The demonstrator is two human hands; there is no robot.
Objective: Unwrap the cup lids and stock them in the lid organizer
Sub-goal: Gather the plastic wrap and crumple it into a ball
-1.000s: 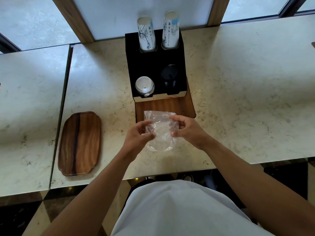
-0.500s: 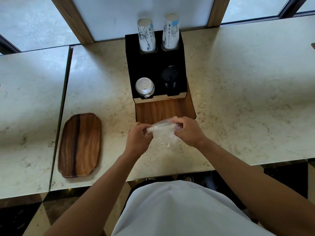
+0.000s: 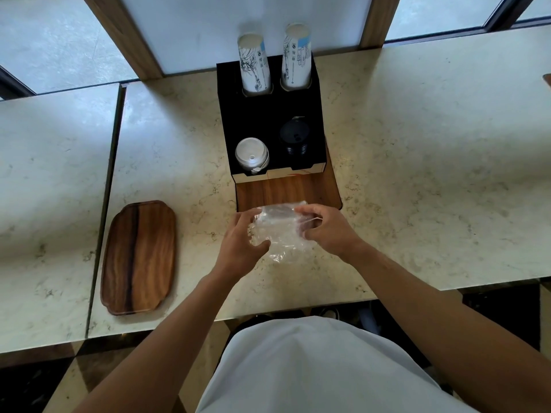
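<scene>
Unwrap step, mid-way. Left hand (image 3: 243, 239) and right hand (image 3: 323, 226) both gripping clear wrap (image 3: 278, 234), pulling at it just above counter (image 3: 417, 189), near front edge of organizer (image 3: 268, 120). Lids inside wrap hard to make out. White lids (image 3: 252, 156) and black lids (image 3: 295, 138) already in front slots. Next, prob: tear wrap open w/o crushing lids, slide out, pick matching slot.

A marble counter (image 3: 417, 174) runs under the windows (image 3: 44, 40). On it, well left of the counter's middle, lies a wooden tray (image 3: 138, 257), long side running front to back. A seam (image 3: 104, 204) splits the counter just left of the tray. Wooden window posts (image 3: 125, 34) rise behind the counter.
</scene>
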